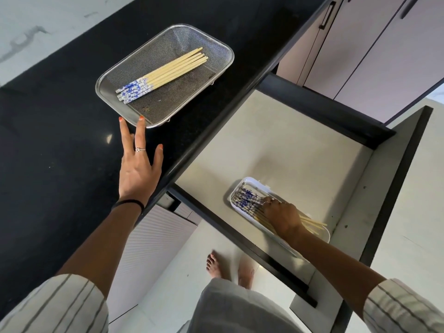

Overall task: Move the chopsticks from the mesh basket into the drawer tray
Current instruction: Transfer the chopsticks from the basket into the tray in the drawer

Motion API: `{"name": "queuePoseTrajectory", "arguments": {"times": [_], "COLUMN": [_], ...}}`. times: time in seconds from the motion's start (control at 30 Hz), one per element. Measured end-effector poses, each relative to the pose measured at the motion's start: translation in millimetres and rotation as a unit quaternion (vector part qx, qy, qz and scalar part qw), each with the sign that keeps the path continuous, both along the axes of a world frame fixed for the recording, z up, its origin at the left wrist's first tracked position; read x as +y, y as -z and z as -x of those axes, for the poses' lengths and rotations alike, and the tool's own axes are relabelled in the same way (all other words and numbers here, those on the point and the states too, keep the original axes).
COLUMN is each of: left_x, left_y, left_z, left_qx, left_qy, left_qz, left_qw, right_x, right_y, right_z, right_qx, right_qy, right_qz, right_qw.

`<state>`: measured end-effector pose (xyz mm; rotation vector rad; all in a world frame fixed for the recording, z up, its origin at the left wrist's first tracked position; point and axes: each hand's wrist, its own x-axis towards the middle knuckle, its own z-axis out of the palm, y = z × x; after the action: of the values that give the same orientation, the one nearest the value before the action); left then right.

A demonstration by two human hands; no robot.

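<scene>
A small bundle of chopsticks (163,74) lies in the mesh basket (221,48) on the black table (60,145), blue-patterned ends toward the person; more already rest in the white drawer tray (247,182). The left hand (139,162) is spread wide and empty, one fingertip just at the basket's near rim. The right hand (282,216) rests on the sticks in the tray, fingers curled; whether it grips them I cannot tell. The sticks look light, stiff and smooth, likely to roll apart, so pinching the bundle near its middle seems safest.
</scene>
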<state>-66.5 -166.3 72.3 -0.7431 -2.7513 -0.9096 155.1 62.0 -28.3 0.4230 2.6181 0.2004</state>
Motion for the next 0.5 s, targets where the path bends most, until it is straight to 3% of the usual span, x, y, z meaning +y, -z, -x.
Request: {"name": "queuePoseTrajectory", "arguments": {"times": [0.27, 0.5], "left_x": [-0.8, -1.3], "left_y": [0.5, 2.5], "left_z": [0.9, 2.4], "left_qx": [-0.002, 0.000], "left_qy": [0.000, 0.007], "left_qz": [0.003, -0.002], "left_qw": [1.000, 1.000], "right_x": [4.4, 21.6], "right_y": [6.7, 22.4], "right_z": [-8.9, -32.9], "right_qx": [0.056, 0.088], "right_qy": [-0.021, -0.006], "right_qz": [0.046, 0.187], "right_qw": [0.997, 0.978]}}
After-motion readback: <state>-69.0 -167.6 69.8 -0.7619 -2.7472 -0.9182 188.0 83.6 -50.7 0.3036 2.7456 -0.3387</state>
